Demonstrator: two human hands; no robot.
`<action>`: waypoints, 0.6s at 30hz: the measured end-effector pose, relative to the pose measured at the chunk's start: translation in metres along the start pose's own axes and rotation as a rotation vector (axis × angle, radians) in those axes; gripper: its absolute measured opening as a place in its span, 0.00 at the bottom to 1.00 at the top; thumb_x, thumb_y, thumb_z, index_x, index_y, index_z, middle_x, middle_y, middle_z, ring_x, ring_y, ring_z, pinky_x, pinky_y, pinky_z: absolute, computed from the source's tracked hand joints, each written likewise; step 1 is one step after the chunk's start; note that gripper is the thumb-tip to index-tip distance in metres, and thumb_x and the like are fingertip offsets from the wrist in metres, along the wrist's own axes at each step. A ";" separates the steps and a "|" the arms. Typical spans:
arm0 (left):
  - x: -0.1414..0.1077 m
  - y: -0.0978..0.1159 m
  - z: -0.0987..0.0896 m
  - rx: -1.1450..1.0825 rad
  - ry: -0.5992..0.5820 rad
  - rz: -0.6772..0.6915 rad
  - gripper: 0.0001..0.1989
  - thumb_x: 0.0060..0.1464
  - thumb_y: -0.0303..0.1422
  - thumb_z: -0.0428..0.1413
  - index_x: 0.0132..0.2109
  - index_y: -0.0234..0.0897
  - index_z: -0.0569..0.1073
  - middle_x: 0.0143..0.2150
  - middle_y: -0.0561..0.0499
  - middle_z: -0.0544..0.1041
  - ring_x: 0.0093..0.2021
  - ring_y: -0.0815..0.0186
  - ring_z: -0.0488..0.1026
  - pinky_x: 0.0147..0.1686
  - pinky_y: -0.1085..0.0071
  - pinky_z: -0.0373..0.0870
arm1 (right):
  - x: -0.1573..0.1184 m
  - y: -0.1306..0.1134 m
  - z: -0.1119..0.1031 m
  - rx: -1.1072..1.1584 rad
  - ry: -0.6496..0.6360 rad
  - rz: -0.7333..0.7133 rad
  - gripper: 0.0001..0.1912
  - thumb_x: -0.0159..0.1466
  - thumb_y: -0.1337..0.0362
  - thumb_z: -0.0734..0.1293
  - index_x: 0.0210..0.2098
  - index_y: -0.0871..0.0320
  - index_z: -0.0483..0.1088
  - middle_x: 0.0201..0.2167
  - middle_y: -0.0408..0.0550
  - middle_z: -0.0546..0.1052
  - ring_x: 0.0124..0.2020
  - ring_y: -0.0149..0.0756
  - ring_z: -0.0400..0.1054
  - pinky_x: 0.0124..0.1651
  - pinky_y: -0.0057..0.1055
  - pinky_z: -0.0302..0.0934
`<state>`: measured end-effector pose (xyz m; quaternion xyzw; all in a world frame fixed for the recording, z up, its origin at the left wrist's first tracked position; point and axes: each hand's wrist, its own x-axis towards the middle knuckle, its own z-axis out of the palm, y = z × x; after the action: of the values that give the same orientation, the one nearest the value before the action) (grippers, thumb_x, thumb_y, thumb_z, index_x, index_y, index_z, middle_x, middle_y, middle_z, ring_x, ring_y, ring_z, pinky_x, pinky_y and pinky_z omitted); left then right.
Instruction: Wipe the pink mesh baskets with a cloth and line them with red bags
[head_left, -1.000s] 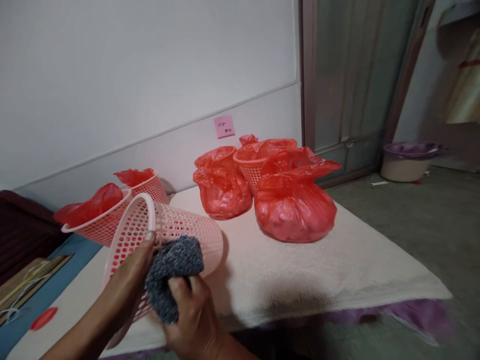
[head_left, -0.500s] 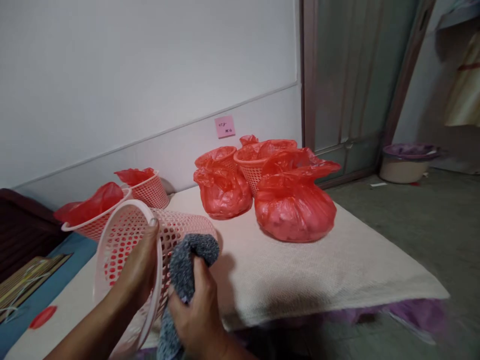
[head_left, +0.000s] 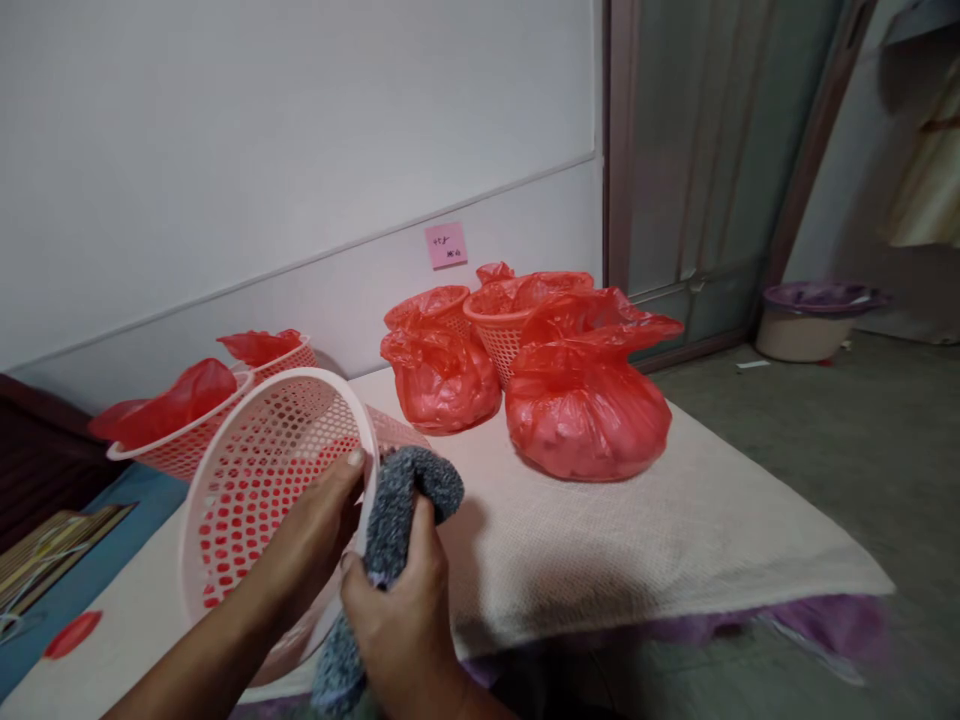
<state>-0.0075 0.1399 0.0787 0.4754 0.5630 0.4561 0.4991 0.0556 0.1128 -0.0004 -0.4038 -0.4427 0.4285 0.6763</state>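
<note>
A pink perforated plastic basket (head_left: 259,430) is tipped on its side, its wide mouth facing me. My left hand (head_left: 319,520) reaches across the mouth and grips the right part of the rim, thumb on the edge; its other fingers are largely hidden. Bunched in my right hand (head_left: 405,610) is a grey-blue cloth (head_left: 394,500), pressed against or close beside the basket's outer wall just under the rim. Whether the cloth touches the wall is hard to make out. The cloth's lower end hangs below my right hand.
On the pale cloth-covered table (head_left: 600,540) sit two filled red plastic bags, one large (head_left: 589,420) and one smaller (head_left: 446,385). Red-lined baskets (head_left: 502,330) stand behind them, others (head_left: 176,445) at left. A red oval piece (head_left: 73,635) lies front left; a bin (head_left: 810,325) stands on the floor.
The basket has turned so its mouth faces me more, showing more of the inside. Both hands and the cloth have shifted slightly right along with the rim.
</note>
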 end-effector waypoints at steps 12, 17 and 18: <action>-0.042 -0.039 -0.088 1.359 -0.377 0.457 0.17 0.59 0.32 0.50 0.54 0.51 0.71 0.49 0.49 0.80 0.45 0.60 0.79 0.44 0.69 0.74 | 0.048 -0.005 -0.044 0.253 0.054 -0.038 0.27 0.56 0.64 0.68 0.55 0.57 0.64 0.43 0.49 0.76 0.41 0.39 0.73 0.46 0.34 0.67; -0.048 -0.021 -0.077 1.090 -0.187 0.639 0.17 0.55 0.32 0.57 0.52 0.51 0.74 0.44 0.52 0.82 0.39 0.63 0.80 0.39 0.77 0.74 | 0.043 0.010 -0.040 -0.074 -0.032 -0.361 0.29 0.56 0.70 0.64 0.57 0.56 0.63 0.47 0.52 0.73 0.50 0.42 0.68 0.54 0.40 0.62; -0.049 -0.017 -0.073 0.995 -0.097 0.587 0.14 0.53 0.34 0.59 0.48 0.50 0.77 0.41 0.52 0.83 0.38 0.62 0.81 0.37 0.77 0.75 | 0.048 0.018 -0.042 -0.178 -0.025 -0.391 0.30 0.55 0.71 0.64 0.58 0.57 0.63 0.47 0.53 0.72 0.50 0.44 0.67 0.55 0.41 0.62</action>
<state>-0.0795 0.0861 0.0750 0.8095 0.5306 0.2335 0.0934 0.1024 0.1562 -0.0173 -0.3628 -0.5571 0.2535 0.7027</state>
